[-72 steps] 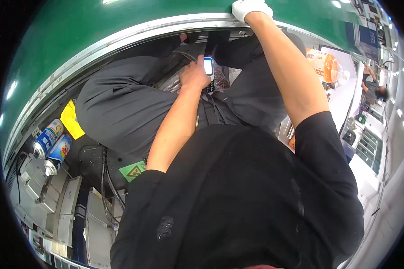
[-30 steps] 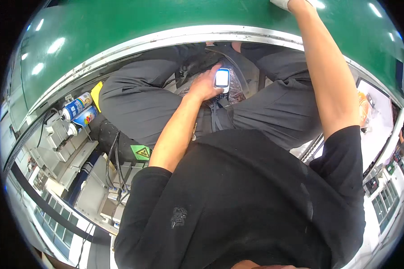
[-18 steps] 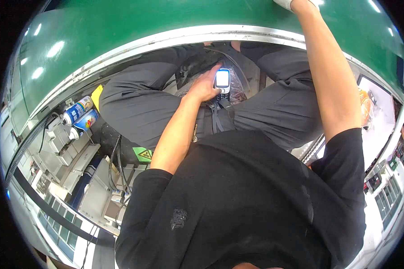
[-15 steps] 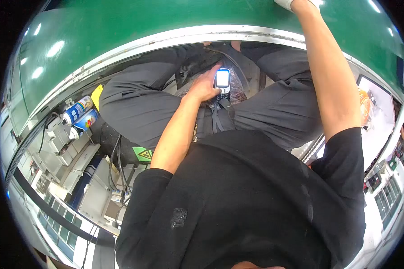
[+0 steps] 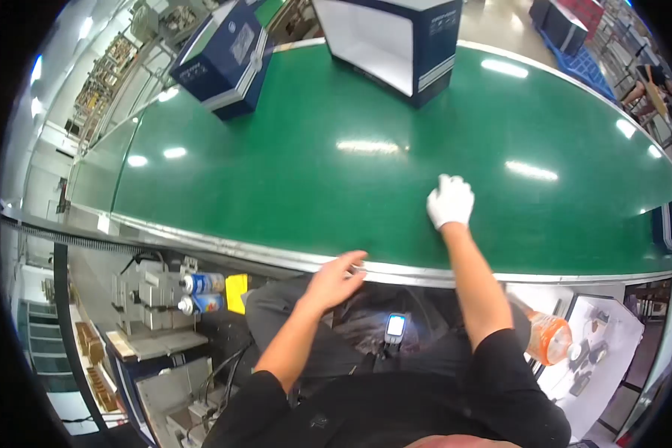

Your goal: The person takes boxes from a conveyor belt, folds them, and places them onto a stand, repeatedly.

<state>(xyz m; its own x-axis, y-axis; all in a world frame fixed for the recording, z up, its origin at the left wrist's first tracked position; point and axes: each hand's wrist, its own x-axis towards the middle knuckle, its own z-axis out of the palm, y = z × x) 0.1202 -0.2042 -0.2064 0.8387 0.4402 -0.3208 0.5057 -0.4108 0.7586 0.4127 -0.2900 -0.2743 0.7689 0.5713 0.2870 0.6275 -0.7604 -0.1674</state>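
My left hand (image 5: 337, 281), bare, is at the near metal edge of the green conveyor belt (image 5: 306, 187), its fingers apart and nothing in them. Farther out, my right hand (image 5: 452, 203) wears a white glove and rests on the belt surface with its fingers loosely bent; no object shows in it. In my lap, below both hands, lies a small keypad phone (image 5: 396, 327) with a lit screen. Clear plastic (image 5: 366, 332) lies around the phone.
Two dark blue boxes, a left one (image 5: 228, 63) and an open white-lined one (image 5: 433, 56), stand on the belt's far side. Spray cans (image 5: 204, 283) are at my left. An orange bottle (image 5: 551, 338) is at my right, beside a white tray (image 5: 608, 343). A person (image 5: 646, 82) sits far right.
My left hand has let go of the phone and risen to the belt edge. The view has tilted up, bringing the boxes and my gloved right hand fully into sight.
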